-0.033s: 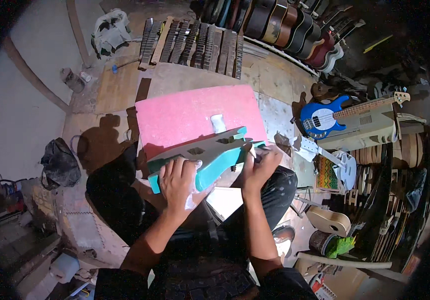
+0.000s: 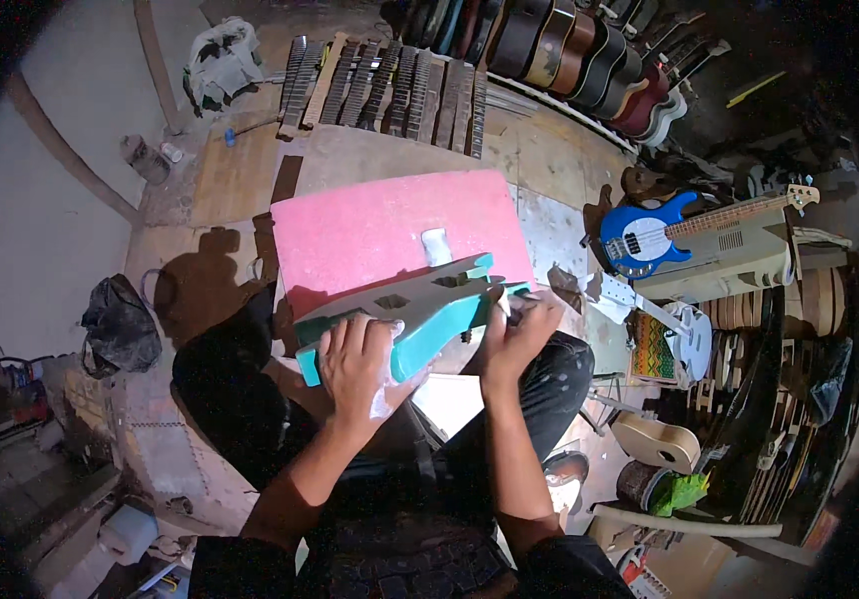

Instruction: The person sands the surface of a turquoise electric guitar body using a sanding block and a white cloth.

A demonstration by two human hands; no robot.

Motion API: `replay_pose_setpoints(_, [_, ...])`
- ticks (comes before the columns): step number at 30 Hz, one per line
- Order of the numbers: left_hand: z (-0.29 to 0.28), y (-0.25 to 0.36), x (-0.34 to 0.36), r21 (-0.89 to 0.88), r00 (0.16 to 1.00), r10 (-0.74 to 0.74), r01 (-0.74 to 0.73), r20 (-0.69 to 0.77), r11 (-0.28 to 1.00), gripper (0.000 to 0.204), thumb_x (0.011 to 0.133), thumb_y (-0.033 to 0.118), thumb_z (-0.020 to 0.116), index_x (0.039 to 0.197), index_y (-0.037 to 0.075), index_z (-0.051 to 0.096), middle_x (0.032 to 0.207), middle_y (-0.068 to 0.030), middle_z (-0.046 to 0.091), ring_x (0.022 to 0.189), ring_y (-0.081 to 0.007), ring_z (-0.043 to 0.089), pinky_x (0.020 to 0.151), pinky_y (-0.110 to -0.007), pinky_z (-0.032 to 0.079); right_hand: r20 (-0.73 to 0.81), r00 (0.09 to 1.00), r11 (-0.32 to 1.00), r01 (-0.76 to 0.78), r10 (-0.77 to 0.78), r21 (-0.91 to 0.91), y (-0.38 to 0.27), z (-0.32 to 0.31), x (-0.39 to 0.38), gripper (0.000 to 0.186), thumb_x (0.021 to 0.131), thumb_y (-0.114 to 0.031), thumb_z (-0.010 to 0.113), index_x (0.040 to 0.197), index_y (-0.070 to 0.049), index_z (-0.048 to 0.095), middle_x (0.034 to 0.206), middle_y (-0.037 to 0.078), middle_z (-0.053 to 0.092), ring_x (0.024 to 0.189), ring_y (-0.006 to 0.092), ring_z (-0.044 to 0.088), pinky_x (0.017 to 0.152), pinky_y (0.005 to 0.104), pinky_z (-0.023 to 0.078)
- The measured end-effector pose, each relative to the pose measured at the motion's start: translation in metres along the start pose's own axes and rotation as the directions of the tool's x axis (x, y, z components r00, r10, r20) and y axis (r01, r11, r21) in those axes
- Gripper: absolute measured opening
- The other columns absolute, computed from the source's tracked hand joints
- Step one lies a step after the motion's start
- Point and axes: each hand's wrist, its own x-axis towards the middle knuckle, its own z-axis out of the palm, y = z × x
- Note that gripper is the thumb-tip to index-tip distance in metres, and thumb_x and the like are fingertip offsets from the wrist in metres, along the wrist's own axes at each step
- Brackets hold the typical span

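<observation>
1 teal guitar body [image 2: 419,309] (on lap) — left hand [image 2: 354,364] clamps it | right hand [image 2: 514,334] grips its edge | 1 pink board [image 2: 369,230]

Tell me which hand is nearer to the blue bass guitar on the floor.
Right. The right hand, at the teal guitar body's end, lies closer to the blue bass guitar; the left hand rests farther away.

Single head view, fisheye, looking steeply down, close over lap, floor beyond.
</observation>
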Motion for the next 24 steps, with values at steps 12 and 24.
replay_pose_setpoints(12, [0.0, -0.002, 0.0, 0.008, 1.0, 0.004, -0.004, 0.013, 1.0, 0.058, 0.069, 0.047, 0.094, 0.102, 0.008, 0.067, 0.1, -0.0126, 0.063, 0.094, -0.0342, 0.063, 0.083, -0.047, 0.045, 0.118, 0.95, 0.955, 0.295, -0.291, -0.02, -0.011, 0.0, -0.012, 0.029, 0.08, -0.001, 0.075, 0.102, -0.001, 0.056, 0.111, 0.022, 0.055, 0.104, 0.0408, 0.053, 0.095, 0.0503, 0.041])
replay_pose_setpoints(24, [-0.002, -0.002, 0.002, -0.013, 1.0, 0.002, -0.002, 0.019, 1.0, 0.058, 0.068, 0.046, 0.094, 0.102, 0.007, 0.067, 0.101, -0.0126, 0.064, 0.096, -0.0346, 0.063, 0.084, -0.048, 0.045, 0.145, 0.974, 0.983, 0.181, -0.176, -0.02, -0.001, -0.003, -0.009, 0.033, 0.079, -0.003, 0.078, 0.104, 0.001, 0.056, 0.111, 0.024, 0.055, 0.106, 0.0429, 0.052, 0.093, 0.0543, 0.039])
